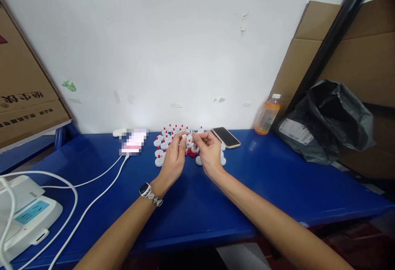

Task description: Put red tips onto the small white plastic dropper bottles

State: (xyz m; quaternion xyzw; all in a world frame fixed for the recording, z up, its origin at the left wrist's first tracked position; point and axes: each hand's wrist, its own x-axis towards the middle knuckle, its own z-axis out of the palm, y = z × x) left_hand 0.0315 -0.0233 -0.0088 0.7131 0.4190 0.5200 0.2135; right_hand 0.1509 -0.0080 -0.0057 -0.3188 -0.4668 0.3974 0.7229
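Observation:
My left hand (174,157) is closed in a pinch on a white nozzle cap (189,139), above the middle of the blue table (197,204). Against it from the other side is my right hand (210,151), thumb and fingers pinched together; what lies in its fingertips is too small to make out. Around and behind both hands stand many white nozzle caps (159,161), many of them with a small red tip on top. Between the hands, a little pile of loose red tips (192,153) lies on the table, partly hidden by the fingers.
At back right lie a smartphone (226,137), an orange drink bottle (267,115) and a dark plastic bag (327,122). On the left are a pixelated device (133,142) on a white cable (92,202) and a power strip (33,216). A white wall (185,56) bounds the back.

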